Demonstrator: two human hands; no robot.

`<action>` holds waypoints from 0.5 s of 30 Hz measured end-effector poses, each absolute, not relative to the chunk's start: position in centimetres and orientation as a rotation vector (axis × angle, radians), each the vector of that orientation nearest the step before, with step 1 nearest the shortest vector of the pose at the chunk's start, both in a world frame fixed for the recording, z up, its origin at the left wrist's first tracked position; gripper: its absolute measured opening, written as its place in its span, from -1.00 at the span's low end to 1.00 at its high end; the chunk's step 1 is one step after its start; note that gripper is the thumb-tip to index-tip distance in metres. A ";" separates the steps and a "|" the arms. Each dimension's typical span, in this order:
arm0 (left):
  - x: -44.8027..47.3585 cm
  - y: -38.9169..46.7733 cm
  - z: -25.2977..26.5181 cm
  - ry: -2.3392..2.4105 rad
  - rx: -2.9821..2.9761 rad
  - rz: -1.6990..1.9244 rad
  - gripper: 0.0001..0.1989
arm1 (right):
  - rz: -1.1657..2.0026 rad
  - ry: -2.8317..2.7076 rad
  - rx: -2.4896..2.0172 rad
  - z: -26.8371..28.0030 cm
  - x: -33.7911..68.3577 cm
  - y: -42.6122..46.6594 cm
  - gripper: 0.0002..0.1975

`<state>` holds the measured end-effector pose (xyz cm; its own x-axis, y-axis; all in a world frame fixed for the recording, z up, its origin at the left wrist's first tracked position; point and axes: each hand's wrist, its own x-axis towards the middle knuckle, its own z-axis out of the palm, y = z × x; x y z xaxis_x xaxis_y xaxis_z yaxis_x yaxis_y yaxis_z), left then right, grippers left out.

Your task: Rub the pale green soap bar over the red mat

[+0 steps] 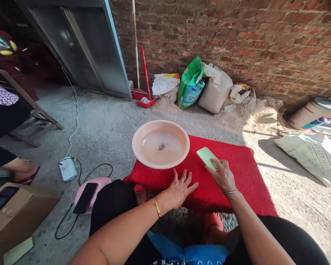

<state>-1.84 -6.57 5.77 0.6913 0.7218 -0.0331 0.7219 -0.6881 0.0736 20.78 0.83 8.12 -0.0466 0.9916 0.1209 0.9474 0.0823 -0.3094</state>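
My right hand (pixel 223 175) has its fingers closed on the near end of a thin, light green, phone-shaped case (pixel 206 156). The case lies over the right part of a red cloth (pixel 237 158), which covers a low table in front of my knees. Whether a phone sits inside the case I cannot tell. My left hand (pixel 180 189) rests flat on the cloth's near edge, fingers spread, holding nothing. Just beyond its fingertips stands a pale pink basin (pixel 136 151) with shallow water and a small dark clump at the bottom.
To the left are a white power strip (pixel 67 168) with cables, a black phone (pixel 86 198) on a pink stool (pixel 103 181), and a cardboard box (pixel 24 209). A seated person's leg (pixel 5 154) is at far left. Sacks (pixel 215 88) and a red dustpan (pixel 145 103) line the brick wall.
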 end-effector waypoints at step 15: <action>-0.8 -7.7 5.9 1.285 2.948 0.170 -0.45 | 0.083 -1.966 -2.218 8.5 24.3 3.7 -0.47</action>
<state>-0.82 -7.66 5.92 0.6765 0.7253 0.1277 0.7336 -0.6789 -0.0296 24.28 3.66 8.52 0.1260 0.9892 0.0743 0.9794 -0.1121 -0.1680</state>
